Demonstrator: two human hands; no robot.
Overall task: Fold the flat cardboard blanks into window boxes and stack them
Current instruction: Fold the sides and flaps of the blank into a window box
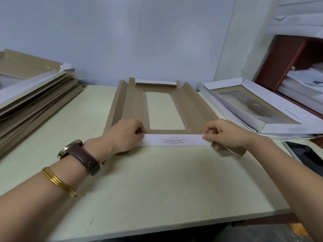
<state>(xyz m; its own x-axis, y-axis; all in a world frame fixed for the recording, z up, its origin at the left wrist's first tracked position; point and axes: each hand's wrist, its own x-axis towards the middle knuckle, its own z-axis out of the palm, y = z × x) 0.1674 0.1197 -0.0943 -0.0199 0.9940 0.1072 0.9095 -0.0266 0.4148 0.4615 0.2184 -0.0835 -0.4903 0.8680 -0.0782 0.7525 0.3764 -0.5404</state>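
Note:
A brown cardboard blank (132, 102) with a clear rectangular window lies brown side up in the middle of the table, its long side flaps tilted up. Its near end flap (173, 140), white with small red print, is folded up toward me. My left hand (125, 135) pinches the flap's left end and my right hand (225, 132) pinches its right end. The far end flap (155, 83) also shows its white side. A pile of flat blanks (35, 95) lies at the left. Folded white window boxes (272, 116) are stacked at the right.
A pale table (157, 186) carries everything, with its front edge near me. A dark tablet or phone (304, 154) lies at the right edge. A red-brown shelf (286, 60) with white papers stands at the far right. A grey wall is behind.

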